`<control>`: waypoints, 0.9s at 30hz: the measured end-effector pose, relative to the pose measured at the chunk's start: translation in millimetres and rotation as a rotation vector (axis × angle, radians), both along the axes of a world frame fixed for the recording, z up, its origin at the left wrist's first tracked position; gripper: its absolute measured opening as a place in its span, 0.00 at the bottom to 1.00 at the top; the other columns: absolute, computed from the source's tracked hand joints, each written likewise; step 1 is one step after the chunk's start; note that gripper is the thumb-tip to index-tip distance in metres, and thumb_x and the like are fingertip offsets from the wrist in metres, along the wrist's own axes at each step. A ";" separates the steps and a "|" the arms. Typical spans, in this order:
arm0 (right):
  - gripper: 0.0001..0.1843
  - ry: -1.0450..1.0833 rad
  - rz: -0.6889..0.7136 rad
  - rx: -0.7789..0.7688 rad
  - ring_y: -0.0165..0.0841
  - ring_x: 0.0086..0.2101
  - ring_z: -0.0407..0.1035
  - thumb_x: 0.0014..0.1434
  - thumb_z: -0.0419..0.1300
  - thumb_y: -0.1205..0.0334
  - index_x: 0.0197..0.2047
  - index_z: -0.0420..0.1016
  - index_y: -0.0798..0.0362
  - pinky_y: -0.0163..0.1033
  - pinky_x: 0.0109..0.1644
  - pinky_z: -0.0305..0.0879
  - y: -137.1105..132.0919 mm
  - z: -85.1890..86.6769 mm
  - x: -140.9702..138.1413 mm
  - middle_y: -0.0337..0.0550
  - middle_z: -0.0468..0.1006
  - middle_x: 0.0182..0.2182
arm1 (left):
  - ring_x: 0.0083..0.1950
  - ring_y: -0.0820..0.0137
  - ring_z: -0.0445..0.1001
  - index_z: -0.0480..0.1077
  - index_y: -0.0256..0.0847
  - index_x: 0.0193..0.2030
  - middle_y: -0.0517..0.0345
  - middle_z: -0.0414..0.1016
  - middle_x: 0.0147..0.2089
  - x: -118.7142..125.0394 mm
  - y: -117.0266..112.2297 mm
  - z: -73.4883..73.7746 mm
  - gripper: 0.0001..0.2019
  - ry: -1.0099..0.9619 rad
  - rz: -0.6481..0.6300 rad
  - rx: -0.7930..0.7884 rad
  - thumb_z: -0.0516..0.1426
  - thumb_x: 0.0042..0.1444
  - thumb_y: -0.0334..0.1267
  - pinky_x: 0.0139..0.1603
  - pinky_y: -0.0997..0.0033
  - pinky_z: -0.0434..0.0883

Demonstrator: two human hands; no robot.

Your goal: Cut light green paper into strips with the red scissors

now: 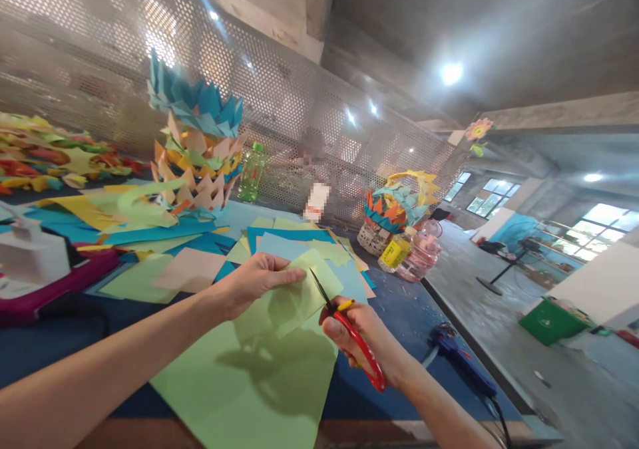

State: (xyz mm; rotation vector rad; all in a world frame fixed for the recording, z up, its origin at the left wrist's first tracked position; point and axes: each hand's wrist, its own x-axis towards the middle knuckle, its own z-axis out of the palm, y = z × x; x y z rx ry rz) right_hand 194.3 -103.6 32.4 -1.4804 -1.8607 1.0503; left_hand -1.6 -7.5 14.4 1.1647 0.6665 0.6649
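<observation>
Between the thumb and fingers of my left hand (267, 276) is a small piece of pale green paper (317, 281), held up over the table. My right hand (367, 336) grips a pair of scissors (360, 342) with red and yellow handles. Their dark blades point up and left, close against the right part of the small piece; whether they cut into it I cannot tell. Under both hands lies a large light green sheet (269, 376), with their shadows across it. Its near end reaches the table's front edge.
Coloured paper sheets (192, 269) spread behind my left hand. Paper crowns (200, 143) are stacked near a green bottle (251, 173). Rightward stand a basket (375, 235), a yellow-labelled bottle (395, 252) and a pink jug (420, 256). A blue glue gun (462, 359) and a purple power strip (60, 283) flank the work.
</observation>
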 end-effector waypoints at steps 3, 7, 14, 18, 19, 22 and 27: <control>0.23 0.008 -0.003 0.002 0.23 0.17 0.54 0.55 0.54 0.40 0.32 0.67 0.55 0.31 0.19 0.43 0.5 -2.7 0.1 0.32 0.59 0.18 | 0.24 0.69 0.74 0.76 0.37 0.26 0.53 0.78 0.25 0.1 0.1 0.2 0.11 -0.004 0.000 0.008 0.64 0.45 0.44 0.26 0.74 0.69; 0.23 0.041 -0.024 -0.046 0.23 0.16 0.52 0.53 0.57 0.40 0.30 0.66 0.54 0.30 0.18 0.44 0.8 -4.4 0.5 0.31 0.58 0.16 | 0.24 0.69 0.74 0.76 0.37 0.26 0.53 0.78 0.25 -0.5 0.0 -0.6 0.11 -0.006 0.007 -0.005 0.64 0.44 0.44 0.26 0.73 0.69; 0.21 0.063 -0.070 -0.026 0.22 0.16 0.50 0.51 0.61 0.44 0.27 0.63 0.54 0.29 0.19 0.46 2.6 -7.4 -1.3 0.30 0.58 0.14 | 0.24 0.69 0.74 0.76 0.36 0.25 0.53 0.78 0.25 -1.8 0.2 -0.6 0.11 0.010 0.009 -0.011 0.64 0.45 0.44 0.26 0.73 0.70; 0.22 0.086 -0.092 -0.064 0.22 0.14 0.52 0.50 0.62 0.44 0.26 0.63 0.54 0.29 0.18 0.48 3.8 -10.4 -1.5 0.30 0.58 0.12 | 0.23 0.70 0.73 0.76 0.36 0.24 0.54 0.77 0.24 -1.5 -0.1 -0.3 0.11 0.010 0.011 0.000 0.64 0.45 0.44 0.25 0.74 0.69; 0.22 0.084 -0.100 -0.071 0.22 0.14 0.52 0.49 0.62 0.44 0.26 0.63 0.54 0.28 0.17 0.49 4.0 -11.1 -1.4 0.29 0.58 0.12 | 0.23 0.70 0.73 0.76 0.36 0.24 0.54 0.77 0.23 -1.4 -0.3 -0.2 0.11 0.009 0.009 -0.003 0.64 0.45 0.43 0.24 0.75 0.69; 0.21 0.066 -0.114 -0.076 0.23 0.13 0.54 0.49 0.62 0.44 0.26 0.62 0.54 0.28 0.17 0.50 4.2 -13.1 -1.2 0.30 0.60 0.11 | 0.22 0.71 0.73 0.76 0.36 0.24 0.55 0.76 0.22 -1.5 -0.9 -0.2 0.11 0.007 0.004 -0.018 0.64 0.45 0.43 0.23 0.76 0.68; 0.22 0.046 -0.121 -0.081 0.23 0.12 0.53 0.49 0.61 0.42 0.27 0.63 0.54 0.29 0.16 0.48 5.6 -16.4 -0.5 0.29 0.58 0.10 | 0.22 0.71 0.73 0.76 0.35 0.23 0.54 0.76 0.22 -1.3 -1.0 0.7 0.11 0.007 0.012 -0.021 0.64 0.44 0.43 0.23 0.75 0.68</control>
